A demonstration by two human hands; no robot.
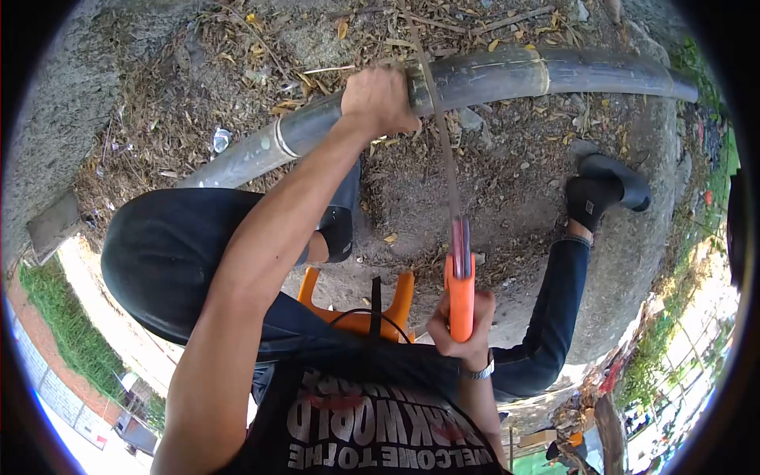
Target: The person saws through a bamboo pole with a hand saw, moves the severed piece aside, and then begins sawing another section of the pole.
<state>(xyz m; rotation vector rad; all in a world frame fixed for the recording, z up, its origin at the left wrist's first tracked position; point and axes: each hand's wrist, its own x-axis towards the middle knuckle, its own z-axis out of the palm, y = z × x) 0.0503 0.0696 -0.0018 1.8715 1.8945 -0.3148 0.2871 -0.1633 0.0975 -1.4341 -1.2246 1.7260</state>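
Observation:
A thick dark bamboo pole (pixel 491 77) lies in a curve across the ground in front of me, with pale rings at its joints. My left hand (pixel 378 98) is closed over the pole, gripping it from above. Just right of that hand, the long thin blade of a handsaw (pixel 445 146) crosses the bamboo. My right hand (pixel 467 321) is wrapped around the saw's orange handle, close to my body. Whether the teeth have cut into the pole cannot be made out.
An orange plastic stool (pixel 402 305) is beneath me. My bent left knee (pixel 158 257) is near the pole, and my right shoe (pixel 613 180) stands on the dirt. Dry leaves, twigs and a crumpled clear plastic piece (pixel 221 140) litter the ground.

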